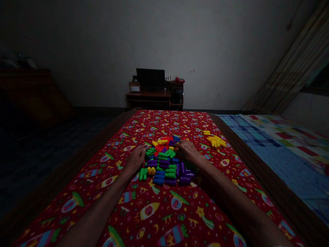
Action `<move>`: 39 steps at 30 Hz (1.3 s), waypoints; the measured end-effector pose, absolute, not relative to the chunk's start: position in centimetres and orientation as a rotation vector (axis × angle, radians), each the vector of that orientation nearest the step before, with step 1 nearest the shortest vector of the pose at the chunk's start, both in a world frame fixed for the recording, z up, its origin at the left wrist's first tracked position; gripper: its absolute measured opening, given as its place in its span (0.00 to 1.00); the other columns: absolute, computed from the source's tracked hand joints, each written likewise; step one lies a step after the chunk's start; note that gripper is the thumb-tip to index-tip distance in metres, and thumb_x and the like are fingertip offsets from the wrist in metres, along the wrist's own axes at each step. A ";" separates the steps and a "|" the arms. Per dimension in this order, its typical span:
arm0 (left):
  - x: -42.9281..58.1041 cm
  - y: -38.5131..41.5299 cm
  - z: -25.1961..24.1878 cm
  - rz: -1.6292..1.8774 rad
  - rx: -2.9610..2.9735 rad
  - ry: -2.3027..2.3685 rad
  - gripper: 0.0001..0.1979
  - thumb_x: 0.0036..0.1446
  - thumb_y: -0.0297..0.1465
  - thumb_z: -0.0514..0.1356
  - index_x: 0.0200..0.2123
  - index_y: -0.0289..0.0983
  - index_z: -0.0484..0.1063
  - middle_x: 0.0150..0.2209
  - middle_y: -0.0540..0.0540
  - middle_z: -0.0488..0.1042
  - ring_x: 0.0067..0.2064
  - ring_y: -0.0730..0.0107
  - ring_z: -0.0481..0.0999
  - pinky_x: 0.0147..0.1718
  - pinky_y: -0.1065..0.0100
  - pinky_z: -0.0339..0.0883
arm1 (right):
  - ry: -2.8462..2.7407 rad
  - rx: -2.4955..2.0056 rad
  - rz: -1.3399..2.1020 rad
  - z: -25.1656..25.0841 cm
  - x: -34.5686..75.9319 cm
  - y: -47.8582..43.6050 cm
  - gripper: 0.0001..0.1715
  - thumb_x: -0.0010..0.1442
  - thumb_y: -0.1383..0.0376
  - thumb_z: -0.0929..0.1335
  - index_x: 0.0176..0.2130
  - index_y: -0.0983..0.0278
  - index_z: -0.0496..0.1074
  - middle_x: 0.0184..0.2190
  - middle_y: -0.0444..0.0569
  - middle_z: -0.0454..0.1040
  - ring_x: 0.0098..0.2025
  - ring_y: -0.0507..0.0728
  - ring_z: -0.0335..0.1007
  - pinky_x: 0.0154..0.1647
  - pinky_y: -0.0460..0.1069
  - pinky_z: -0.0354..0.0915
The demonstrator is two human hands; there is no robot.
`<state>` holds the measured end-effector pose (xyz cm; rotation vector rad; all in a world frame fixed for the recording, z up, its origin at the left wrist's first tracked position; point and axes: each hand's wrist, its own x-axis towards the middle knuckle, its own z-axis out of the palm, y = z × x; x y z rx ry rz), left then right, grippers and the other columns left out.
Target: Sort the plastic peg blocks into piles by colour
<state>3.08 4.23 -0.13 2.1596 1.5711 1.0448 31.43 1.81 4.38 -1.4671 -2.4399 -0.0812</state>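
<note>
Two bare hands are what I see through my head camera, well apart from each other, one at each side of a pile of coloured plastic pieces (163, 163). The pile lies in the middle of a red patterned cloth (154, 214), and it mixes green, purple, blue, red and yellow. The left hand (137, 157) is at the left edge, its fingers bent beside some green pieces (150, 152); whether it grips one, I cannot tell. The right hand (189, 151) reaches over the upper right part of the pile, with the fingertips near a yellow piece (171, 148), and also here I cannot tell if anything is held. Nearest to me in the pile are blue pieces (158, 178) and purple pieces (185, 180). To the right, apart from the pile, a yellow group (216, 141) lies on the cloth, with a small yellow pair (206, 132) just beyond it. Farther away, a dark monitor (150, 79) stands on a desk (149, 95) against the wall (102, 55).
</note>
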 end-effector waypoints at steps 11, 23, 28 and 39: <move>2.9 4.0 -0.1 1.044 2.157 1.572 0.25 0.62 0.42 0.43 0.44 0.34 0.75 0.50 0.39 0.75 0.53 0.60 0.72 0.55 0.57 0.63 | -2.299 -1.449 0.131 5.2 29.5 3.4 0.12 0.58 0.67 0.65 0.39 0.65 0.77 0.33 0.51 0.78 0.34 0.55 0.71 0.33 0.46 0.59; 3.0 3.8 0.3 1.003 2.196 1.553 0.27 0.62 0.42 0.42 0.44 0.33 0.75 0.52 0.38 0.74 0.54 0.59 0.72 0.56 0.57 0.63 | -1.533 -2.033 -0.127 5.9 43.1 5.5 0.16 0.59 0.64 0.63 0.40 0.65 0.78 0.36 0.55 0.80 0.39 0.60 0.74 0.38 0.49 0.63; 3.1 3.8 0.5 0.994 2.196 1.564 0.27 0.61 0.42 0.42 0.43 0.34 0.76 0.51 0.38 0.74 0.53 0.58 0.72 0.56 0.56 0.63 | -1.457 -2.060 -0.231 5.7 43.6 5.4 0.18 0.60 0.66 0.62 0.44 0.68 0.78 0.41 0.61 0.78 0.43 0.63 0.74 0.42 0.52 0.64; 2.9 4.0 0.3 0.968 2.208 1.584 0.27 0.61 0.43 0.42 0.42 0.35 0.76 0.52 0.39 0.74 0.54 0.59 0.71 0.57 0.57 0.62 | -2.346 -1.491 -0.027 3.8 31.4 4.6 0.14 0.61 0.69 0.64 0.44 0.65 0.76 0.43 0.56 0.77 0.48 0.61 0.69 0.51 0.55 0.59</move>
